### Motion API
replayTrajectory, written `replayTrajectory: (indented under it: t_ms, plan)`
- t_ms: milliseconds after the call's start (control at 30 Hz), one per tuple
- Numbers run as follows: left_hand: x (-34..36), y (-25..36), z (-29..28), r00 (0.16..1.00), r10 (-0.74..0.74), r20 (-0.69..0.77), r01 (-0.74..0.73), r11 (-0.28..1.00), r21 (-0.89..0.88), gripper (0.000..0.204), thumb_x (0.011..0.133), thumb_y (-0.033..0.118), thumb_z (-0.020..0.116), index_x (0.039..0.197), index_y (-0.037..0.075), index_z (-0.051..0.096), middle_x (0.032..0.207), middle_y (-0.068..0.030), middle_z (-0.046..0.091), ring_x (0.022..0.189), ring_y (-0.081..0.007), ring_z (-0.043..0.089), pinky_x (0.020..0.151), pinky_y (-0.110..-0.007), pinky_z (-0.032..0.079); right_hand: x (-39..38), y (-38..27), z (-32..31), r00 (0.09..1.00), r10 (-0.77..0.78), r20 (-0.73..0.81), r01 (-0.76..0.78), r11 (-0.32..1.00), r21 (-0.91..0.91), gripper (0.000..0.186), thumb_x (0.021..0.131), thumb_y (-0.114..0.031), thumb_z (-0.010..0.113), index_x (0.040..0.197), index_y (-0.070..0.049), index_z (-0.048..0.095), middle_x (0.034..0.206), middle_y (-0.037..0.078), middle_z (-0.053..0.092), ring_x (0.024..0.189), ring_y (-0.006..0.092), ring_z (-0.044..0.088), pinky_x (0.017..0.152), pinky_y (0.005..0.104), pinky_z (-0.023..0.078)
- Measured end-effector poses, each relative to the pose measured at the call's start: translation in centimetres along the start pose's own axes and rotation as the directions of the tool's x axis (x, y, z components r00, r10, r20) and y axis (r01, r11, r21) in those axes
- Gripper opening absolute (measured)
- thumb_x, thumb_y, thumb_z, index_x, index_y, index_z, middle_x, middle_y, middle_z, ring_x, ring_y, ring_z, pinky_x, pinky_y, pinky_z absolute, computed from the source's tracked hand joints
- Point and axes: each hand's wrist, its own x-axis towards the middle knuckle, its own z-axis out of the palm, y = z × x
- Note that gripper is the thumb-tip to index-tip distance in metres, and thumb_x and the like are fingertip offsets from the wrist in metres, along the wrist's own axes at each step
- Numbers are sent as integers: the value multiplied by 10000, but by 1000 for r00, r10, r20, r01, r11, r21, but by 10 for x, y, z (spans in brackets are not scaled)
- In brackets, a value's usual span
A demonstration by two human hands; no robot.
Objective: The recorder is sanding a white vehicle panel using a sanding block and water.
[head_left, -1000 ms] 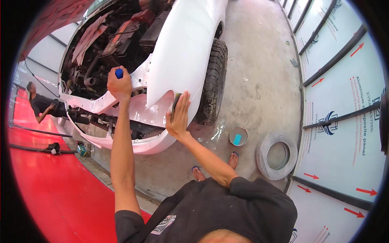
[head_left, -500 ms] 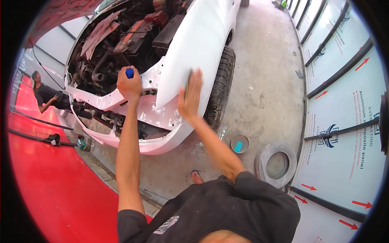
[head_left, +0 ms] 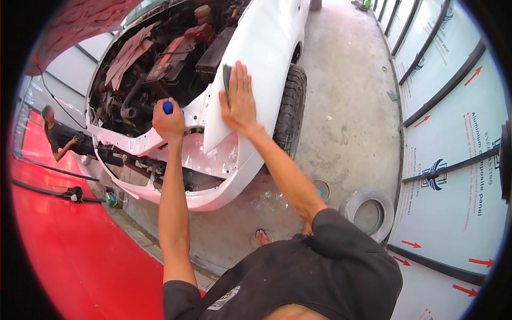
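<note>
My right hand (head_left: 240, 104) lies almost flat on the white front fender (head_left: 272, 34) of a car, fingers together and pointing away from me. Under the palm, a dark thin sheet like sandpaper (head_left: 226, 80) sticks out along the thumb side. Closer to the engine bay, my left hand (head_left: 168, 124) is closed around a small blue thing (head_left: 168, 108); its lower part is hidden in the fist. That fist is above the white front frame (head_left: 145, 140), beside the open engine bay.
A front tyre (head_left: 290, 106) stands beside the fender. On the floor, a loose tyre (head_left: 389, 216) lies near a round container (head_left: 320, 188) partly behind my right arm. Panelled walls (head_left: 453, 144) run along the right. Another person (head_left: 61, 133) stands at the far left, beyond the car's front.
My right hand has slid left along the fender toward its inner edge, the dark sheet under it. My left hand stays nearly in place, still closed on the blue thing.
</note>
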Motion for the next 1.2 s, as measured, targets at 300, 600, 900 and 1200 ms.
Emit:
replayTrajectory:
  t_ms: [300, 600, 900, 1200]
  plan:
    - [0, -4, -2, 1000, -28, 3, 28, 999, 30, 162, 888, 217, 709, 922, 60, 700, 891, -149, 702, 812, -387, 682, 721, -455, 529, -49, -35, 17, 998, -45, 32, 44, 998, 37, 747, 1034, -295, 450, 1594, 67, 113, 1664, 297, 105, 1547, 462, 104, 1256, 546, 54]
    - [-1, -4, -7, 998, -69, 13, 69, 997, 29, 166, 890, 225, 707, 914, 62, 698, 899, -146, 696, 816, -383, 682, 727, -453, 530, -60, -70, 23, 999, 38, -14, -38, 999, 14, 727, 1026, -306, 472, 1575, 84, 198, 1661, 275, 161, 1549, 430, 138, 1266, 509, 75]
    - [1, 0, 5, 1000, -12, -13, 13, 1000, 14, 162, 889, 212, 715, 916, 53, 696, 898, -144, 704, 820, -377, 688, 729, -443, 533, -9, -35, 22, 993, 75, -90, -79, 996, -46, 721, 1014, -269, 484, 1561, 104, 199, 1653, 285, 173, 1538, 435, 173, 1259, 527, 114]
    - [-5, 0, 4, 1000, -25, -1, 25, 1000, -6, 202, 906, 236, 721, 939, 38, 709, 882, -153, 727, 800, -352, 704, 741, -423, 542, 9, 32, -23, 991, 115, -68, -118, 992, -46, 690, 1032, -223, 444, 1601, 36, 154, 1677, 240, 137, 1559, 395, 133, 1269, 490, 108]
